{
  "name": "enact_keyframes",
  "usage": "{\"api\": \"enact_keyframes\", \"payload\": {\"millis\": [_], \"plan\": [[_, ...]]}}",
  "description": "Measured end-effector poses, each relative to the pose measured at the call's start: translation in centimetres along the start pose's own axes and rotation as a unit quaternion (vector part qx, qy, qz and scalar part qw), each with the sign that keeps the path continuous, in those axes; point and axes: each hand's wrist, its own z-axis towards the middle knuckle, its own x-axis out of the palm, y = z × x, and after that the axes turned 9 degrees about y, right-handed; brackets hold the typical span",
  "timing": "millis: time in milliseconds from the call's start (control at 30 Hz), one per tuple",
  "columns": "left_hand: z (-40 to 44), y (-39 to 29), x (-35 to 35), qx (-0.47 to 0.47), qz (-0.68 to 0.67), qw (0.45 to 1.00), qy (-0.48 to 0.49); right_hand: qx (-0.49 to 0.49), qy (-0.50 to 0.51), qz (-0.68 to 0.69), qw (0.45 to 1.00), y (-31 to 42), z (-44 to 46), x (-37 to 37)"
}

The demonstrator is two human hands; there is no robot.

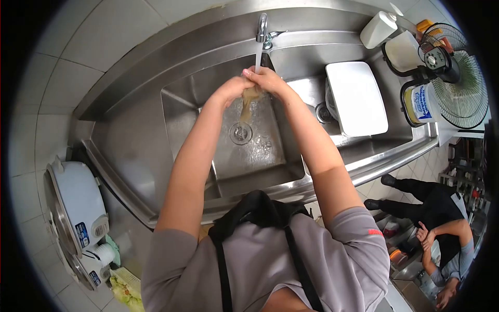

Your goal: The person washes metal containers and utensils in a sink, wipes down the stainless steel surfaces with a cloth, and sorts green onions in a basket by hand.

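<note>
while water (259,55) runs, both hands (234,90) (268,81) hold a limp tan item (249,100).

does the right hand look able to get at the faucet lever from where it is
Probably yes: the right hand is at the running water, the faucet lever lies just beyond it, and nothing visible blocks the way between them.

We see smooth, dully shining metal across the sink (195,88) and a glossier, chrome-like finish on the tap (262,28). The white tub (358,99) and bottle (378,29) look like smooth plastic, the shirt (260,249) and apron (257,210) matt cloth; we cannot tell what the tan piece (251,94) under the tap is made of.
</note>
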Motion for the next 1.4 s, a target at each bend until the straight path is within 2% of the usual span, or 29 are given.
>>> {"api": "enact_keyframes", "payload": {"millis": [67,133,167,200,267,300,367,400,433,500,533,567,600,633,667,700,733,767,800,867,900,933,967,1033,1100,1200,1267,1333,1400], "plan": [[-0.3,-1.8,-0.1,0.01,0.015,1.0,0.001,-0.075,-0.026,0.115,0.99,-0.6,-0.7,1.1],[-1.0,-3.4,0.0,0.068,-0.078,0.995,-0.015,-0.165,-0.036,0.218,0.961,-0.8,-1.2,1.8],[-1.6,-4.3,-0.6,0.101,-0.115,0.987,0.043,-0.087,0.02,0.216,0.972,-2.1,-1.1,1.3],[-1.8,-4.9,-0.1,0.164,-0.181,0.97,0.006,-0.067,-0.007,0.175,0.982,-3.3,-0.9,1.1],[-2.0,-4.9,-0.5,0.208,-0.312,0.926,-0.033,-0.031,-0.061,0.086,0.994,-4.3,-0.5,0.9],[-1.9,-4.1,-0.4,0.19,-0.369,0.907,-0.072,-0.058,-0.085,0.265,0.959,-4.9,-0.5,1.2],[-0.7,-1.2,0.1,0.155,-0.476,0.853,-0.147,-0.156,-0.101,0.461,0.868,-4.4,-0.4,2.1],[0.5,0.6,0.9,0.123,-0.489,0.854,-0.132,-0.201,-0.108,0.55,0.804,-3.8,-0.5,2.7],[1.2,2.0,2.3,0.115,-0.486,0.859,-0.115,-0.166,-0.183,0.531,0.81,-2.1,-0.9,3.9],[4.7,6.7,2.3,0.144,-0.491,0.858,-0.038,-0.165,-0.235,0.41,0.866,-0.9,-1.5,6.6],[5.3,8.7,1.6,0.169,-0.263,0.95,-0.009,-0.152,-0.243,0.336,0.897,-0.1,-2.8,8.0],[5.9,10.7,0.9,0.189,0.08,0.978,-0.032,-0.123,-0.248,0.191,0.942,0.3,-4.2,9.1],[6.4,12.7,0.2,0.223,0.304,0.923,-0.075,-0.092,-0.245,0.043,0.964,0.5,-5.1,9.9],[5.8,12.9,1.2,0.238,0.281,0.927,-0.076,-0.102,-0.323,-0.111,0.934,-0.6,-5.1,10.9],[5.4,12.7,2.7,0.181,0.033,0.982,-0.043,-0.068,-0.308,-0.133,0.94,-1.1,-5.3,10.5],[4.5,11.1,5.3,0.066,-0.382,0.92,-0.06,-0.033,-0.292,-0.155,0.943,-1.8,-5.4,9.4],[3.9,10.5,6.5,0.025,-0.463,0.882,-0.089,0.001,-0.276,-0.177,0.945,-2.5,-5.2,8.3],[3.7,10.3,7.5,0.008,-0.495,0.862,-0.106,0.017,-0.354,-0.163,0.921,-3.6,-4.6,7.5],[3.1,10.5,8.0,0.011,-0.475,0.873,-0.109,0.061,-0.355,-0.1,0.928,-4.7,-4.0,7.0],[3.2,10.4,7.3,0.023,-0.432,0.896,-0.101,-0.047,-0.382,-0.112,0.916,-5.7,-3.9,7.9],[5.2,14.1,4.5,0.108,-0.274,0.955,0.025,-0.046,-0.344,-0.125,0.929,-2.6,-5.7,9.1],[7.2,17.9,1.8,0.224,-0.123,0.96,0.118,-0.083,-0.326,-0.182,0.924,-2.3,-6.2,10.5],[5.3,15.6,1.9,0.24,-0.292,0.89,0.253,-0.066,-0.336,-0.175,0.923,-2.9,-6.1,10.2],[2.9,12.4,3.6,0.17,-0.445,0.851,0.221,-0.039,-0.355,-0.153,0.921,-3.8,-5.4,9.6],[2.4,10.8,5.4,0.016,-0.396,0.912,-0.105,-0.018,-0.373,-0.128,0.919,-4.5,-4.0,8.5],[-0.8,7.7,5.0,-0.076,-0.392,0.91,-0.107,-0.005,-0.33,-0.246,0.911,-6.0,-2.0,5.7],[-1.6,7.3,3.1,-0.032,-0.416,0.901,-0.119,0.024,-0.31,-0.141,0.94,-4.9,-1.3,4.5],[0.3,10.3,0.3,0.022,-0.383,0.906,-0.182,0.03,-0.131,-0.039,0.99,-4.5,0.2,2.1],[1.5,11.3,-1.5,-0.019,-0.338,0.918,-0.206,0.142,0.041,0.125,0.981,-0.8,-0.3,0.6]]}}
